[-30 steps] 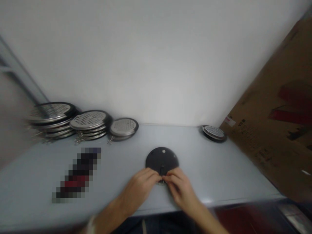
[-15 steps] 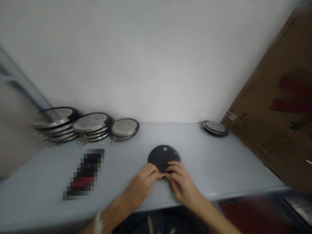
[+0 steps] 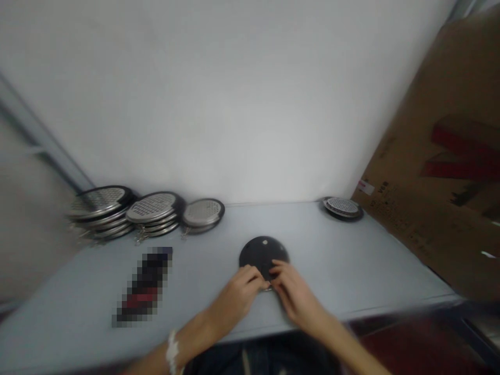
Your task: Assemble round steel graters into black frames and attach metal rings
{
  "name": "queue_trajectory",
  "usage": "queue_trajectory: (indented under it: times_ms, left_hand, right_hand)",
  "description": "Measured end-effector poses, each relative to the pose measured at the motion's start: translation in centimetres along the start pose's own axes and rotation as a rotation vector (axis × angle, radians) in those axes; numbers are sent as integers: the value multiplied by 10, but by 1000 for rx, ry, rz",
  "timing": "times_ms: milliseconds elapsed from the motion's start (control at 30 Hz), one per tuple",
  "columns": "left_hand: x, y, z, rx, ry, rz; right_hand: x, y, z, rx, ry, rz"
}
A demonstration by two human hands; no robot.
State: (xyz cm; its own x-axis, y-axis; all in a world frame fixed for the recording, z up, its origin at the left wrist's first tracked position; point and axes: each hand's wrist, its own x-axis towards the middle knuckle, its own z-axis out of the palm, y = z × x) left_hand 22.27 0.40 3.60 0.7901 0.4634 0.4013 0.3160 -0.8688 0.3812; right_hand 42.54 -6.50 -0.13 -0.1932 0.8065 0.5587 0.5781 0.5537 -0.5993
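Note:
A dark round disc with a small pale dot near its far edge lies flat on the pale table. Both hands meet at the disc's near edge. My left hand pinches there with fingers curled, and my right hand pinches opposite it, fingertips almost touching. Between the fingertips shows a small metal piece, too small to name. The disc's near rim is hidden under the fingers.
Three stacks of perforated metal discs stand at the back left against the white wall. One more perforated disc lies at the back right. A large cardboard sheet leans along the right side. A blurred-out dark object lies left of my hands.
The hands have stayed pinched at the disc's near edge. The view has shifted a little, so everything sits slightly further right and lower in frame.

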Motion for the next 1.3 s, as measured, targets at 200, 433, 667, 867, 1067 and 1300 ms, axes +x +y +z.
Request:
queue_trajectory:
  times_ms: [200, 433, 667, 867, 1067, 1300]
  left_hand:
    - [-1, 12, 5, 159, -19, -63]
    - [-1, -5, -13, 440, 22, 83]
    - [11, -50, -56, -97, 297, -280]
    - [41, -97, -98, -1000, 927, -980]
    - [28, -115, -98, -1158, 988, -1074]
    - [38, -116, -89, -1280, 1102, -1095]
  right_hand:
    - [0, -9, 7, -33, 19, 21]
    - [27, -38, 2, -119, -22, -138]
    - [39, -44, -3, -112, 35, -184]
    - [27, -29, -14, -168, 64, -125]
    - [10, -9, -27, -232, 56, -82]
    - [-3, 15, -41, -289, 31, 8]
